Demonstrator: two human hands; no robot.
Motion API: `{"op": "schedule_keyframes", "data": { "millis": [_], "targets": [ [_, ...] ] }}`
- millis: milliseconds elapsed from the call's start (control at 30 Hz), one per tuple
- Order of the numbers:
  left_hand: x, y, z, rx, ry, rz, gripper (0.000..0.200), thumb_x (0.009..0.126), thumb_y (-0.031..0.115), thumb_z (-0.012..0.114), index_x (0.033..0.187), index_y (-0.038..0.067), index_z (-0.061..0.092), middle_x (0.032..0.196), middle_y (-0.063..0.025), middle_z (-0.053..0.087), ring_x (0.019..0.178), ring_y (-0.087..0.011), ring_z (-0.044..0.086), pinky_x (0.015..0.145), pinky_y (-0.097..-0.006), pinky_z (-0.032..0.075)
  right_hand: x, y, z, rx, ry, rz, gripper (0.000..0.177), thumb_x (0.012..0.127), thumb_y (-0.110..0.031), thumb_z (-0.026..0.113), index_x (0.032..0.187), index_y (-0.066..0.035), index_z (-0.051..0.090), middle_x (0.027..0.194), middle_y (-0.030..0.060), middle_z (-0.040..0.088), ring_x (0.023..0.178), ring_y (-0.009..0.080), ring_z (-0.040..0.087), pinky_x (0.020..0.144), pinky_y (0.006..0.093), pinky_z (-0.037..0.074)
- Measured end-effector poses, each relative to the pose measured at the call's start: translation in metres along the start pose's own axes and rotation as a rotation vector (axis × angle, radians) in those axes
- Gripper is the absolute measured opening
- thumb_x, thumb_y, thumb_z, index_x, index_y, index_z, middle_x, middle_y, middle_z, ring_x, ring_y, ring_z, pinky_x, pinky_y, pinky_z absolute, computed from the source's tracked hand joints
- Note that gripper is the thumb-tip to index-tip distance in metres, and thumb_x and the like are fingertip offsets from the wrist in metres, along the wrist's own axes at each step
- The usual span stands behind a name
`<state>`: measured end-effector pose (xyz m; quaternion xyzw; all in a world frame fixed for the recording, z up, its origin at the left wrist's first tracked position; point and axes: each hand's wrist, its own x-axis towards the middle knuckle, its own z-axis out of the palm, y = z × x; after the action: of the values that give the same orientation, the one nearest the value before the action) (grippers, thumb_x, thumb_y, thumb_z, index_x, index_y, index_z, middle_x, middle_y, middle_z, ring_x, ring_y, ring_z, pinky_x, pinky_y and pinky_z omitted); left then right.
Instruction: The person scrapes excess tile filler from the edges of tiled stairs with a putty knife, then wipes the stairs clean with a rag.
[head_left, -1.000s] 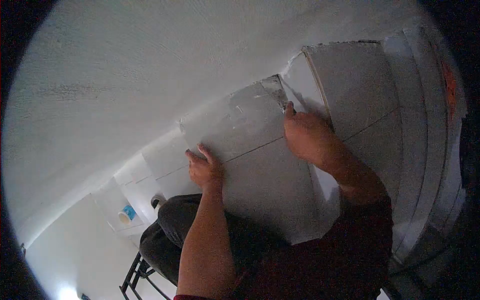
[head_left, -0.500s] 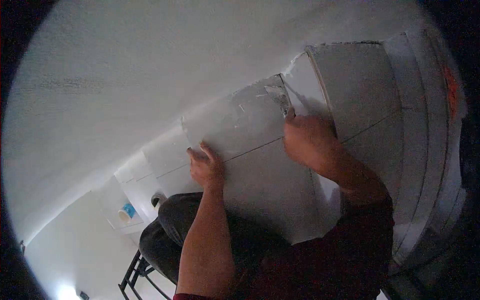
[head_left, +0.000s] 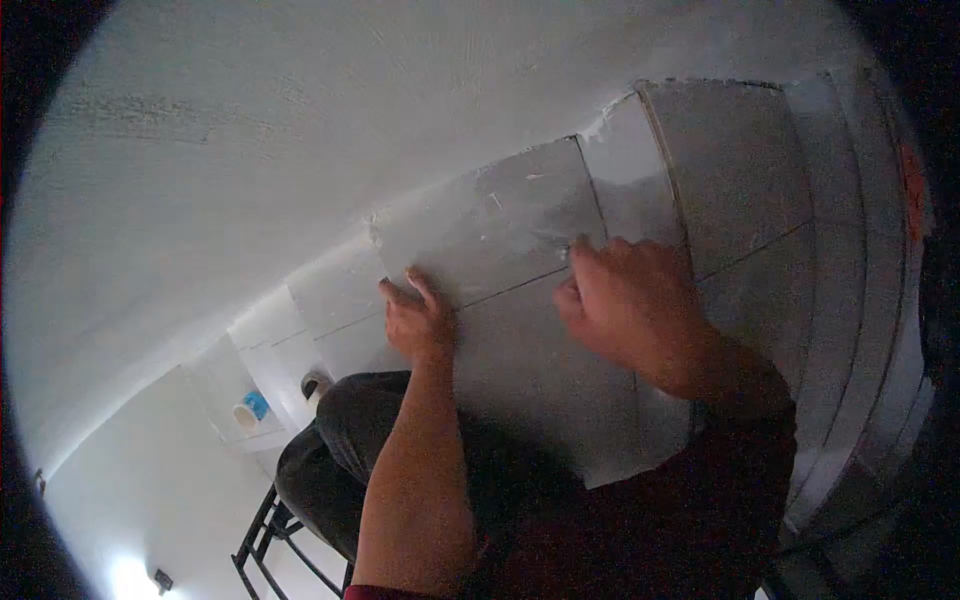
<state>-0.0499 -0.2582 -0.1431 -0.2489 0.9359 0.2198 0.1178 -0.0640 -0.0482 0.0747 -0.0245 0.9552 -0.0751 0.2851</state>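
My left hand (head_left: 420, 318) rests at the left end of a grey stair tile (head_left: 530, 195), with thumb and forefinger apart and nothing visible between them. Over the right part of that step, my right hand (head_left: 635, 300) is closed in a fist-like grip. A small greyish bit shows at its fingertips, too blurred to name; the fingers hide the rest. Pale smears and small flecks lie on the tile near both hands. A thin dark joint line runs across the tile between them.
A plastered wall (head_left: 250, 160) borders the steps. More tiled steps (head_left: 735, 170) continue to the right. Down to the left are a white-and-blue tub (head_left: 252, 408), a roll of tape (head_left: 316, 386) and a black metal railing (head_left: 268, 535). My bent knee (head_left: 345, 420) is close below my left hand.
My right hand has moved down from the tile's edge, and the dark jagged patch beside its fingers no longer shows. My left hand stays on the tile. The view has shifted slightly.
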Motion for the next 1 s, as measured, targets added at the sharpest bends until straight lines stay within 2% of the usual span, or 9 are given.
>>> {"op": "schedule_keyframes", "data": {
  "millis": [133, 200, 333, 400, 567, 733, 833, 1000],
  "targets": [
    [0.002, 0.0, -0.002, -0.026, -0.036, -0.019, 0.068, 0.102, 0.049, 0.042, 0.139, -0.008, 0.044, 0.115, -0.0336, 0.064, 0.107, -0.0486, 0.063, 0.094, -0.0525, 0.048, 0.006, -0.013, 0.017, 0.044, 0.037, -0.113, 0.038, 0.09, -0.028, 0.064, 0.105, 0.007, 0.065, 0.074, 0.0181, 0.067, 0.067, 0.0346, 0.069, 0.062, 0.0479, 0.055],
    [0.001, 0.0, -0.003, -0.031, -0.028, -0.004, 0.067, 0.103, 0.048, 0.042, 0.139, -0.008, 0.044, 0.115, -0.0334, 0.064, 0.107, -0.0489, 0.063, 0.093, -0.0527, 0.048, 0.003, -0.018, 0.026, 0.103, 0.046, -0.252, 0.044, 0.09, -0.03, 0.066, 0.112, 0.008, 0.064, 0.072, 0.0166, 0.067, 0.065, 0.0316, 0.069, 0.058, 0.0453, 0.055],
    [-0.002, 0.007, -0.008, 0.0, -0.019, -0.037, 0.067, 0.102, 0.049, 0.042, 0.139, -0.007, 0.043, 0.111, -0.0341, 0.065, 0.103, -0.0495, 0.063, 0.09, -0.0538, 0.049, 0.002, -0.028, 0.034, 0.065, -0.003, -0.311, 0.05, 0.09, -0.032, 0.067, 0.119, 0.009, 0.062, 0.073, 0.017, 0.066, 0.064, 0.029, 0.069, 0.058, 0.0436, 0.055],
    [-0.002, 0.004, -0.005, 0.014, -0.028, -0.045, 0.067, 0.102, 0.05, 0.042, 0.139, -0.006, 0.044, 0.109, -0.0344, 0.065, 0.101, -0.0498, 0.064, 0.088, -0.0543, 0.05, 0.001, -0.03, 0.041, 0.046, 0.041, -0.351, 0.053, 0.091, -0.032, 0.065, 0.124, 0.009, 0.06, 0.07, 0.0165, 0.066, 0.061, 0.0279, 0.068, 0.057, 0.0429, 0.055],
    [0.001, -0.005, 0.004, 0.005, 0.039, 0.036, 0.068, 0.101, 0.052, 0.043, 0.137, -0.006, 0.046, 0.103, -0.0334, 0.067, 0.095, -0.0503, 0.066, 0.083, -0.0554, 0.051, 0.004, -0.03, 0.045, 0.047, -0.07, -0.356, 0.059, 0.093, -0.034, 0.063, 0.131, 0.01, 0.056, 0.066, 0.0147, 0.066, 0.057, 0.0295, 0.067, 0.056, 0.0433, 0.056],
    [0.0, -0.003, 0.001, -0.001, 0.024, -0.005, 0.067, 0.101, 0.051, 0.044, 0.136, -0.006, 0.046, 0.104, -0.0338, 0.067, 0.096, -0.0505, 0.066, 0.084, -0.055, 0.051, 0.005, -0.033, 0.061, -0.018, -0.174, -0.424, 0.065, 0.092, -0.036, 0.063, 0.136, 0.011, 0.051, 0.067, 0.0142, 0.067, 0.056, 0.0299, 0.067, 0.057, 0.044, 0.057],
    [0.002, -0.004, 0.002, -0.025, 0.014, -0.012, 0.066, 0.1, 0.051, 0.045, 0.134, -0.005, 0.048, 0.102, -0.0335, 0.067, 0.095, -0.0502, 0.066, 0.083, -0.0548, 0.052, 0.007, -0.035, 0.066, -0.099, -0.151, -0.454, 0.068, 0.091, -0.036, 0.064, 0.138, 0.012, 0.048, 0.068, 0.0146, 0.068, 0.058, 0.0313, 0.068, 0.059, 0.0446, 0.058],
    [-0.002, -0.003, 0.002, -0.043, 0.07, -0.002, 0.063, 0.1, 0.05, 0.047, 0.131, -0.005, 0.05, 0.1, -0.0329, 0.068, 0.093, -0.0495, 0.067, 0.081, -0.0547, 0.053, 0.011, -0.033, 0.058, -0.03, -0.257, -0.378, 0.072, 0.089, -0.037, 0.067, 0.139, 0.01, 0.047, 0.073, 0.0181, 0.069, 0.068, 0.0331, 0.071, 0.065, 0.0457, 0.059]
  ]
}}
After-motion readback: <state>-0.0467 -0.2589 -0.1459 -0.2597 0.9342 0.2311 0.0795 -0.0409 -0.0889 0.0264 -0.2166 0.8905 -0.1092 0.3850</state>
